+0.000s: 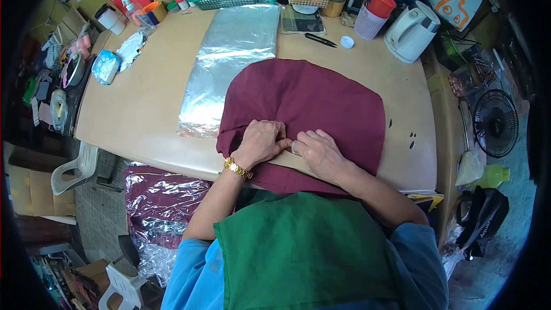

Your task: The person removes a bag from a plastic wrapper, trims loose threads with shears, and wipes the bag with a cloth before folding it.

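A maroon cloth piece (pixel 310 95) with a rounded far edge lies on the tan table in front of me. My left hand (pixel 261 142), with a gold watch (pixel 237 167) on its wrist, has its fingers bent and pinched on the cloth near its front edge. Close beside it, my right hand (pixel 318 152) also curls its fingers onto the fabric, the two sets of fingertips almost touching. Something small and whitish shows at the right fingertips, too small to name. A tan strip appears between the folds below my hands. Green cloth (pixel 310 247) covers my front.
Clear plastic bags (pixel 232 51) lie flat beyond the cloth on the table (pixel 138 109). A pen (pixel 320 40), a white kettle (pixel 411 31) and a green basket (pixel 235 1) stand or lie farther back. Wrapped maroon fabric (pixel 163 195) sits below at the left. A fan (pixel 496 123) is at right.
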Tool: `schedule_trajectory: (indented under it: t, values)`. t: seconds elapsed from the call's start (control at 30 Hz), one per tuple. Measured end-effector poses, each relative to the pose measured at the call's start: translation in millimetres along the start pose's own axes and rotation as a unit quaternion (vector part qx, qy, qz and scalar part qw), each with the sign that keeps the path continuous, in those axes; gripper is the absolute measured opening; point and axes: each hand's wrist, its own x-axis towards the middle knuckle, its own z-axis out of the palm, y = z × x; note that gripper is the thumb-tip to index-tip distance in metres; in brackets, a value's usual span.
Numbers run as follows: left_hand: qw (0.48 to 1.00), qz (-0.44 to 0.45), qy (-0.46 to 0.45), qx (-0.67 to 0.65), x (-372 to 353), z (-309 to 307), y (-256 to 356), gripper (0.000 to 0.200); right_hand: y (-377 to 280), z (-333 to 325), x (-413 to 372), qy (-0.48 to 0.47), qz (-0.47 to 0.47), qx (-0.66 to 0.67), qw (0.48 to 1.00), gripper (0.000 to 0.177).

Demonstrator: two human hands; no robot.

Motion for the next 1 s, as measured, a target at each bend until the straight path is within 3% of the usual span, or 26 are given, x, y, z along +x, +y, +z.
schedule_trajectory:
  t: [0.07,0.13,0.23,0.47,0.7,0.8,0.87,0.9,1.0]
  values:
    - [1.0,0.001,-0.003,0.002,-1,-2,2,0.036,0,-5,-7,-0.002,-0.001,-0.004,1.0,0.007]
    - [1.0,0.002,0.001,0.001,0,-2,3,0.035,1,-13,-10,-0.087,0.027,-0.023,0.996,0.004]
    - [1.0,-0.003,0.003,0.017,0,4,1,0.037,4,2,8,-0.053,0.002,-0.029,0.998,0.005]
    - [1.0,0.001,0.019,0.006,0,2,0,0.036,-1,-12,-3,-0.095,0.02,-0.068,0.993,0.005]
    - [0.999,-0.002,0.029,0.024,0,5,-2,0.039,-4,-3,9,-0.075,-0.001,-0.095,0.993,0.01]
    - [1.0,-0.012,0.006,0.002,0,0,1,0.036,0,-24,-3,-0.106,-0.005,-0.111,0.988,0.01]
    - [1.0,-0.013,0.02,0.013,1,2,4,0.036,4,-38,-4,-0.183,0.028,-0.133,0.974,0.008]
    - [0.999,-0.014,0.03,0.022,0,4,4,0.036,3,-37,-1,-0.182,0.029,-0.132,0.974,0.008]
    - [0.997,0.002,0.061,0.048,0,10,1,0.04,-1,-16,13,-0.054,-0.017,-0.126,0.99,0.007]
